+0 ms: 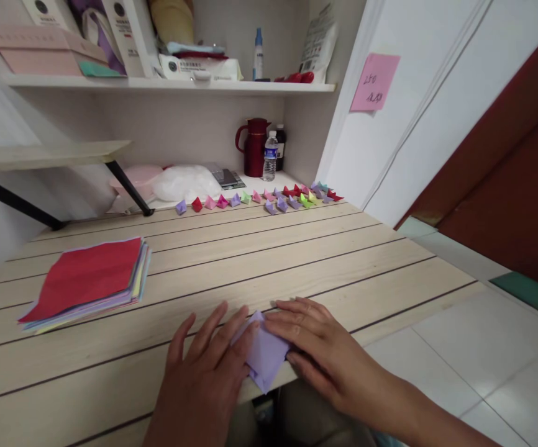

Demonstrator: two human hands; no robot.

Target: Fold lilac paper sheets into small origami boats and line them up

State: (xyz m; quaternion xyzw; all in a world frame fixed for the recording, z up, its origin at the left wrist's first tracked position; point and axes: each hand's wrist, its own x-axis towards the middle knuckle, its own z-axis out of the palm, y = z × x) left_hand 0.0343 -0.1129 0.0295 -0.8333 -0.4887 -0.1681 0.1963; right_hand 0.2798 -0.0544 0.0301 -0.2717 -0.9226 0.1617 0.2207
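A sheet of light purple origami paper (269, 354), folded into a diamond shape, lies at the table's front edge between my hands. My left hand (208, 366) is spread flat to its left, with the thumb pressing on the paper's upper face. On the other side, my right hand (318, 347) has its fingers over the right edge of the paper and its thumb lower down, the corner between them. The fingers partly cover both side corners. Its lower tip points towards me, at the edge of the table.
A stack of coloured paper squares (92, 273), red on top, lies on the left. Small folded paper pieces (236, 200) line the table's back edge. Behind them stand a dark red jug (254, 148) and a water bottle (270, 156). A raised wooden stand (50, 155) is at left.
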